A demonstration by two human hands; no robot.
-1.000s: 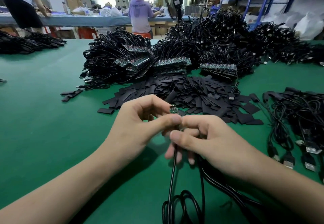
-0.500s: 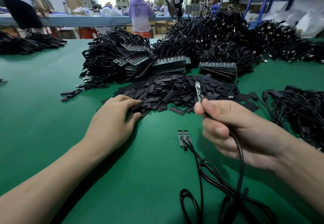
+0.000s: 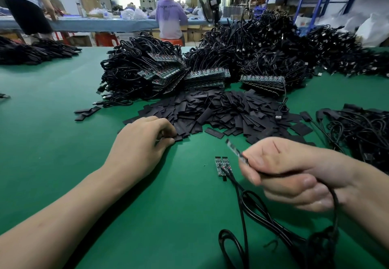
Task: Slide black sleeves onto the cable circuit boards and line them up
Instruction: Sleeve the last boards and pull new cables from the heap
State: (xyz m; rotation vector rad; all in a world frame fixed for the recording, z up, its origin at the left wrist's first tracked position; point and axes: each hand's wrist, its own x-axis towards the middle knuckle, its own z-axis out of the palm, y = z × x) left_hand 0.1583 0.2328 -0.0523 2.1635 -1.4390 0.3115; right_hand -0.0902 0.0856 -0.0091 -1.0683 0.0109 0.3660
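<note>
The bare circuit board (image 3: 233, 149) juts up and left out of the right hand (image 3: 294, 174), blurred. Its cable (image 3: 335, 209) is clenched in the curled fingers and pinched by the thumb just behind the board. With only the cable held, the board can swivel, and pushing it into a sleeve this way would likely strain the wire joints. Two more boards (image 3: 222, 165) lie side by side on the green table (image 3: 63, 142), just left of that hand. Their cables loop toward the viewer and tangle with the held one, so a tug on it could drag them out of line. The left hand (image 3: 141, 144) rests at the near edge of the pile of sleeves (image 3: 221, 113), fingers curled onto the flat black pieces; I cannot tell whether it has one pinched. The sleeves overlap thickly, so it may lift two together or scatter the rest. A sleeve pressed flat may catch the board's corner or its parts. Heaps of cables (image 3: 273, 43) lie behind.
</note>
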